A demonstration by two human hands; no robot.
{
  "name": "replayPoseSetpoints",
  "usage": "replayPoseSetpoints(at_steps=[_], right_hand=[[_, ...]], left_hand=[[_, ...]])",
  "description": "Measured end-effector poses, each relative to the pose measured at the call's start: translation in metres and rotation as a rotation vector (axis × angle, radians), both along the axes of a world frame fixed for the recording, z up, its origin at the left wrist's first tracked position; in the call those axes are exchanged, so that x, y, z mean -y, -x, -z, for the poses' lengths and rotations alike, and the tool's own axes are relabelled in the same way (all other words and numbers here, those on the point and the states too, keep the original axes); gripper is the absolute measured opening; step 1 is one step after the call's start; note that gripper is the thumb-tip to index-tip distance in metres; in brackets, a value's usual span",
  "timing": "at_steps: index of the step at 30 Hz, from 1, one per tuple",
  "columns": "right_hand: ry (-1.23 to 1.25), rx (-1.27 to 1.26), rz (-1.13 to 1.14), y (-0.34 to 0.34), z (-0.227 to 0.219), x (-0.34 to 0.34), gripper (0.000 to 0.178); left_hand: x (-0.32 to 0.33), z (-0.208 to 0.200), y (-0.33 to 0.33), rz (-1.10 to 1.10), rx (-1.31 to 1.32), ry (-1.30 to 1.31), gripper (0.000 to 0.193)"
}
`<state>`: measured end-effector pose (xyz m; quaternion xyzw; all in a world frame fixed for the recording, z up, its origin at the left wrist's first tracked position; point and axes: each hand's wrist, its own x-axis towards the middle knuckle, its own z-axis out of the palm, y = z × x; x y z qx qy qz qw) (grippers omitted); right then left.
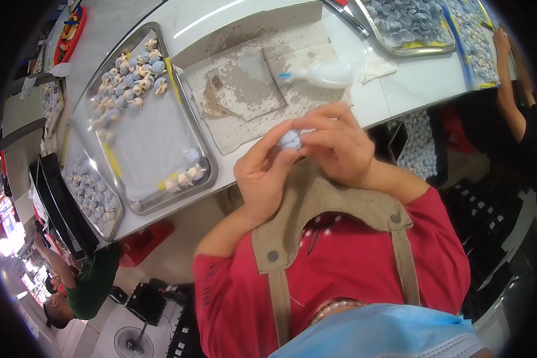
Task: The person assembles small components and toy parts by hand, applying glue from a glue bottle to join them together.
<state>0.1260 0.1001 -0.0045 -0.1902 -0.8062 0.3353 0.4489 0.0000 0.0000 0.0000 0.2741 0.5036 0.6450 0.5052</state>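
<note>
A small light-blue piece (290, 140) with a ridged surface is held up between my two hands, just in front of my apron. My left hand (265, 170) pinches it from the left with thumb and fingers. From the right, the fingertips of my right hand (339, 143) close on the same piece. Its underside is hidden by my fingers. To the left lies a metal tray (206, 143) lined with white paper, bearing many small blue-and-cream figures (131, 80) at its far end and several at its near corner.
Beyond my hands lies a stained cardboard sheet (244, 83) with a clear squeeze bottle (328, 74) and a white cloth (377, 67). Another metal tray (409, 49) of grey-blue pieces stands far right. Co-workers sit at the left and right, one arm (507, 83) reaching the table.
</note>
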Motion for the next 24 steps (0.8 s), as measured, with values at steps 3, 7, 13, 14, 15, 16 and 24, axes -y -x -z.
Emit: replayPoseSetpoints(at_steps=[3,7,13,14,15,16,24], right_hand=[[-0.062,0.015,0.023,0.001,-0.004,-0.003,0.024],[-0.084,0.055,0.051,0.002,-0.007,-0.005,0.024],[0.002,0.051,0.018,-0.001,-0.005,-0.001,0.029],[0.044,0.025,-0.006,-0.002,-0.004,0.0,0.031],[0.044,0.026,-0.007,-0.001,-0.004,0.0,0.031],[0.029,0.014,-0.021,-0.001,-0.005,-0.001,0.032],[0.015,0.025,-0.021,-0.001,-0.011,0.001,0.026]], left_hand=[[-0.001,-0.005,-0.001,-0.008,-0.04,0.015,0.038],[-0.002,0.002,0.001,0.027,0.037,-0.004,0.043],[-0.007,-0.005,-0.001,0.024,-0.024,-0.038,0.042],[-0.007,-0.005,-0.002,0.024,-0.091,-0.035,0.043],[-0.006,-0.002,-0.001,0.024,-0.091,-0.034,0.043],[-0.004,0.003,0.0,0.031,-0.149,-0.04,0.043],[-0.003,0.004,-0.001,0.042,-0.196,-0.061,0.041]])
